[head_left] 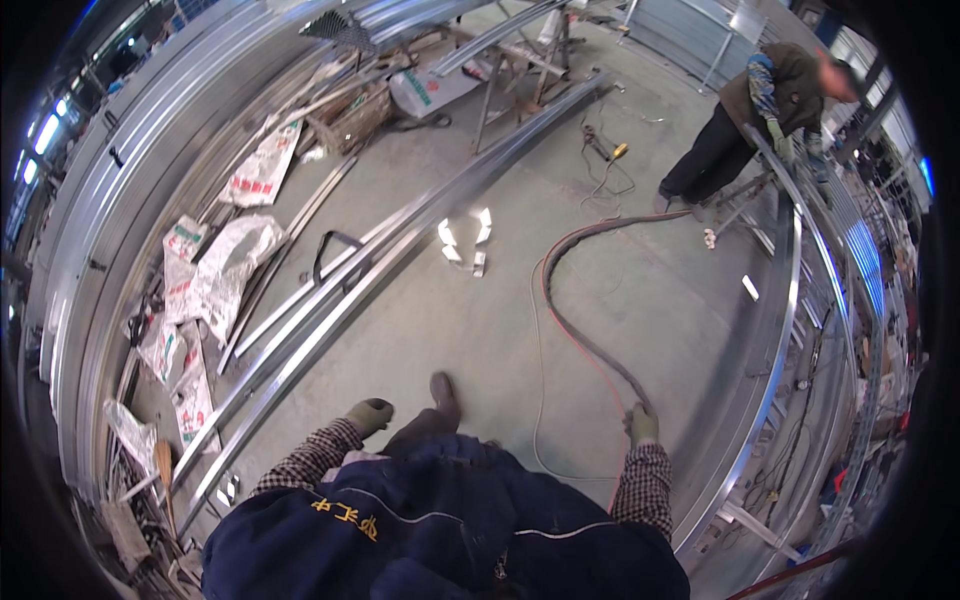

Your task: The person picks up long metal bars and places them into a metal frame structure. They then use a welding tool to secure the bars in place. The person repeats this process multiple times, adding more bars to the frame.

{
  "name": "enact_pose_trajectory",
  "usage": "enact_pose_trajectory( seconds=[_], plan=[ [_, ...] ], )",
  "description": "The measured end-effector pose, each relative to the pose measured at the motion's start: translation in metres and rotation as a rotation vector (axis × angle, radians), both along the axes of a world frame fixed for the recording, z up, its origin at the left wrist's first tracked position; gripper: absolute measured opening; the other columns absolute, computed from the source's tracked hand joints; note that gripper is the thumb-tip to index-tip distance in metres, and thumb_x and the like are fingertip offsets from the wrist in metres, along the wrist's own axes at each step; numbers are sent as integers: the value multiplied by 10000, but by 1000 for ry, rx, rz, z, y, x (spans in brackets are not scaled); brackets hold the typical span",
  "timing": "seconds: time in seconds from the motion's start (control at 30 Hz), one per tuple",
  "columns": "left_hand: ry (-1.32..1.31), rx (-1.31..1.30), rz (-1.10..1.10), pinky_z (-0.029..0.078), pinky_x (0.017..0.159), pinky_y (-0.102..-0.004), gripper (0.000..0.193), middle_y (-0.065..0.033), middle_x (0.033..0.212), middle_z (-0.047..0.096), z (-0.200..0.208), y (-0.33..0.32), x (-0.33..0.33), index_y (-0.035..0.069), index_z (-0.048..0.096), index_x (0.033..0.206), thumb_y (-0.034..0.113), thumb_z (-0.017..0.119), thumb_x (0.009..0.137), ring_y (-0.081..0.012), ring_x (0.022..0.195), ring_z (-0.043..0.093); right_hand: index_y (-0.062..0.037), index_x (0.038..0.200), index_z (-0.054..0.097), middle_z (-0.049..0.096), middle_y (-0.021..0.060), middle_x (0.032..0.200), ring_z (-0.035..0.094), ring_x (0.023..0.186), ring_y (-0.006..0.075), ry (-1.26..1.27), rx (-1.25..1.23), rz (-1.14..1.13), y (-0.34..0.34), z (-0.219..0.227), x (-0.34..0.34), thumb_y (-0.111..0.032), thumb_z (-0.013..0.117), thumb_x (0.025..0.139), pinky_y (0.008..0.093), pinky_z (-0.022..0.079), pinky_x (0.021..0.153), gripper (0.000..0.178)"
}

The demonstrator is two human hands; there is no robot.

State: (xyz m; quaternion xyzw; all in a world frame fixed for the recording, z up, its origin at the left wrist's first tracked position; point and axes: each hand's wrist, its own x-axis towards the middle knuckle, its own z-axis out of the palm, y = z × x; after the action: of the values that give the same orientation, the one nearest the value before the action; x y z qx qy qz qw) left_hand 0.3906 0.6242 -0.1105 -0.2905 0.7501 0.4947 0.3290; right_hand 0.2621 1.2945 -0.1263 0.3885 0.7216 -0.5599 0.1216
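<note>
My right hand (642,425), in a pale green work glove, is closed around the end of a thick dark hose (590,340). From there the hose curves over the floor toward a co-worker's feet, and a thin red cable (590,362) runs along it. Hanging beside my left leg, my left hand (372,414) wears a similar glove with dark fingertips. Its fingers are curled in, and nothing shows in them. It is nearest to my dark shoe (446,388) and the long metal profiles (330,318) lying at the left.
At the upper right a co-worker (770,110) bends over long metal bars (796,215). White sacks (235,265) and scrap lie left. A thin pale cable (537,400) loops over the floor near a yellow-ended tool (620,151). Small shiny pieces (480,262) lie mid-floor.
</note>
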Motion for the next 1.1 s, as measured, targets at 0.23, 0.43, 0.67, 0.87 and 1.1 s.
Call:
enact_pose_trajectory(
  seconds=[0.23,0.43,0.67,0.87,1.1],
  plan=[
    [-369,-120,-10,629,766,-471,371,-207,1110,775,-47,-130,43,-47,687,1251,224,585,1020,-347,931,781,-44,1359,628,747,109,1030,716,813,221,-239,-177,207,-161,-35,-21,-308,606,1044,360,553,652,412],
    [-228,-37,386,598,782,-395,370,-119,1053,770,-22,-138,-61,6,715,1221,314,658,1024,-258,916,756,-59,1020,744,759,158,969,748,902,283,101,437,1510,-175,-107,0,-267,620,958,433,573,727,250],
    [2,97,385,589,817,-373,485,-116,1012,761,-23,-133,-176,-55,706,1229,372,636,1012,-223,875,731,-86,1327,644,756,153,1117,746,928,298,-536,-148,550,-201,-99,-158,-306,600,1021,468,574,745,379],
    [-106,22,572,620,774,-413,446,-179,1006,757,-30,-176,-213,-76,694,1242,294,643,997,-273,864,741,-32,1396,606,741,137,1070,722,840,240,-431,-132,499,-324,-48,-358,-289,619,1019,387,554,690,456],
    [-207,-2,824,576,682,-371,415,-125,1028,788,-22,-202,-232,3,699,1272,319,661,1004,-241,827,761,-44,1336,667,748,87,1045,731,861,184,-293,-46,799,-436,-25,-525,-348,608,1022,338,547,685,441]
  ],
)
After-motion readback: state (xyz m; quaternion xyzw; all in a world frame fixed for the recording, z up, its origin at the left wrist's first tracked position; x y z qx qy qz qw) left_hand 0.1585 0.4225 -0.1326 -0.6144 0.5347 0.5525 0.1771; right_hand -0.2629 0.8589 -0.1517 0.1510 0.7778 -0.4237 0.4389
